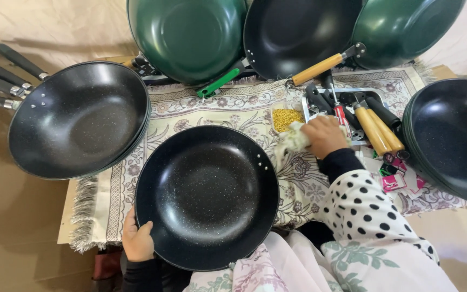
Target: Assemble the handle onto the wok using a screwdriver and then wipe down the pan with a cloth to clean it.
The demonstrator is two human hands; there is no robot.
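Black pan (206, 197) nearest; stacked pans (79, 119), tool tray (352, 116) around.

Pretty bright, soft even light, barely any shadows. Mild sheen inside the green pan (187, 35). Sharp overall, edges bulge a bit, wide-angle style.

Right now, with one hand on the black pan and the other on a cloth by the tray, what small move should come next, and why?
Probably bring the right hand with the cloth back over to the handleless black pan. The left hand already steadies its near rim, and the cloth lies bunched just past the pan's far edge, beside the tray of handles.
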